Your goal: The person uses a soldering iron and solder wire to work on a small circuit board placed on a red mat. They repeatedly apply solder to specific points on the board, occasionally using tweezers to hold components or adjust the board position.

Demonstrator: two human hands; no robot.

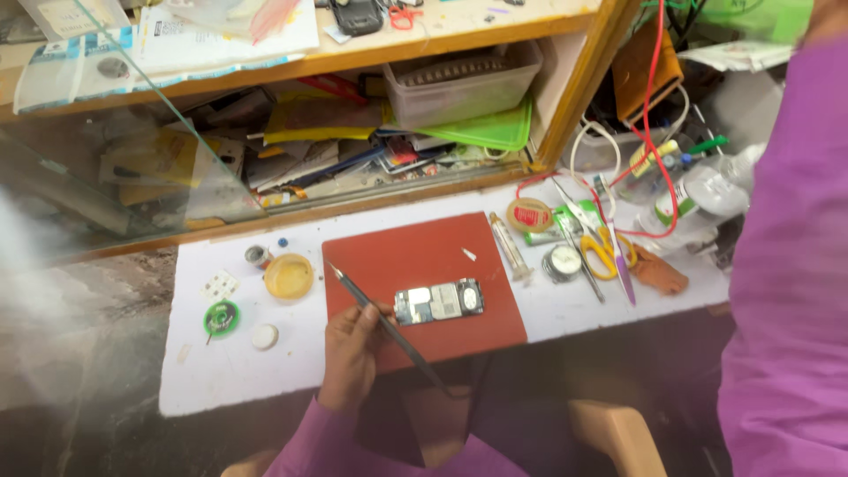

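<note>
My left hand [352,352], in a purple sleeve, is closed around a long thin dark metal tool [389,327]. The tool's tip points up-left over a red-brown mat [415,247]. An opened phone with its circuit board showing [439,302] lies on the mat just right of my thumb, not touched. My right arm's purple sleeve [786,265] fills the right edge and reaches upward; the hand itself is out of frame.
On the white bench [221,371]: a yellow round tin [289,276], a green spool [221,318], a white cap [264,336], a syringe [511,247], a tape roll [530,215], yellow-handled scissors [602,250], a red wire [655,106]. Behind stands a cluttered wooden shelf [371,49] with a glass pane.
</note>
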